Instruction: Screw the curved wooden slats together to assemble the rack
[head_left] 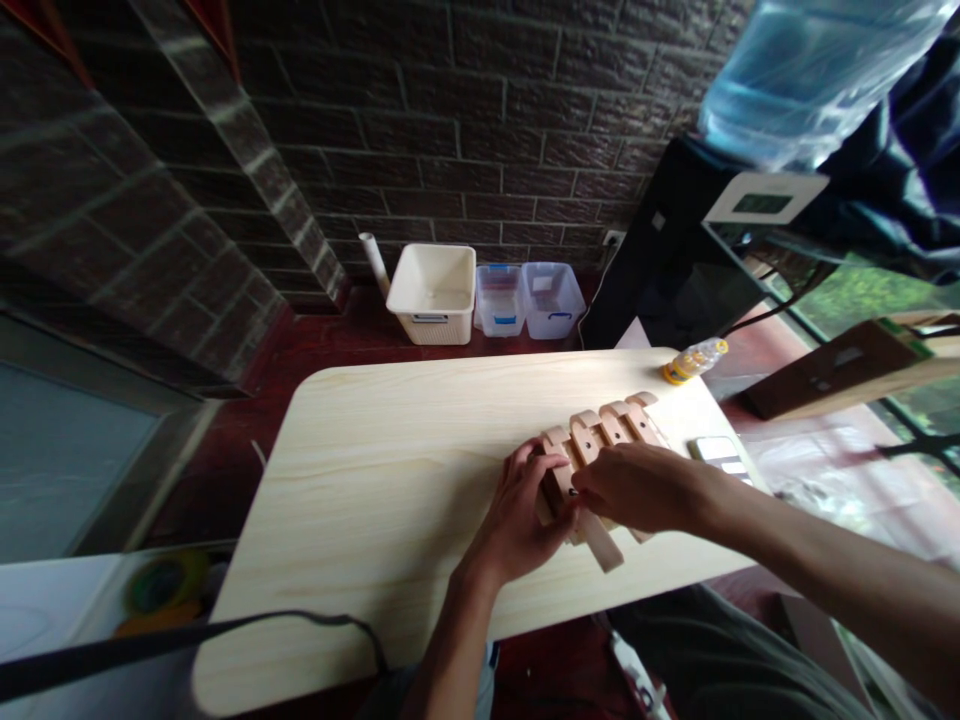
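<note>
On the right part of the table lies a light wooden assembly [615, 428], made of several slats side by side with rounded ends and dark holes. My left hand [519, 520] is wrapped round its left end, with fingers on the far side and the thumb on the near side. My right hand [636, 488] is closed over the nearest slat, fingers pinched near a small dark spot. Whatever those fingers hold is hidden. One wooden slat [604, 548] sticks out towards me below the hands.
The pale wooden table [360, 480] carries a clear bottle with yellow bands [694, 362] and a phone-like device [716, 455]. Beyond it stand a cream bin [433, 330], two clear plastic boxes [499, 300] and a black water dispenser [652, 260]. A dark cable [300, 614] crosses the front left.
</note>
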